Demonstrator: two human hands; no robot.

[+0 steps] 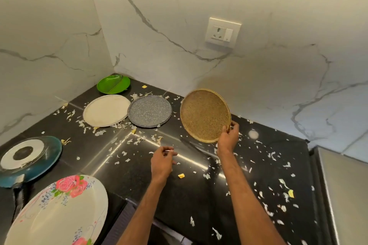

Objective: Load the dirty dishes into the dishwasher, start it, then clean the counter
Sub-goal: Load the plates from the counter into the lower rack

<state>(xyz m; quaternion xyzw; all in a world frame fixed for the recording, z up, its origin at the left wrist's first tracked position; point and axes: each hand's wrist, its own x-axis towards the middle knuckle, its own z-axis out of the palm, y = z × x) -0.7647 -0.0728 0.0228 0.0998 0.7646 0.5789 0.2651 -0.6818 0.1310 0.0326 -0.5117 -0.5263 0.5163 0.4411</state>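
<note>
Black polished counter (179, 195) runs into a corner of marble-veined wall. Above it the brown speckled plate (204, 114) is held tilted on edge, face toward the camera. The right hand (229, 135) grips it at the lower right rim, fingers curled round the edge. The left hand (162, 160) hovers low over the counter just to the left, fingers loosely bent. A pale sliver shows at its fingertips, but I cannot tell whether it pinches a scrap or holds nothing. Further left, a grey speckled plate (149, 111) and a cream plate (106, 110) lie flat and touching, with a green divided dish (113, 84) behind them in the corner. An upturned teal pan (29, 157) and a floral plate (59, 211) sit nearest the camera. White scraps (266, 211) litter the whole surface. The step looks like gathering dishes for loading, with most of them not yet collected. No dishwasher is in view, so the next move likely means carrying this plate away or stacking it first.
</note>
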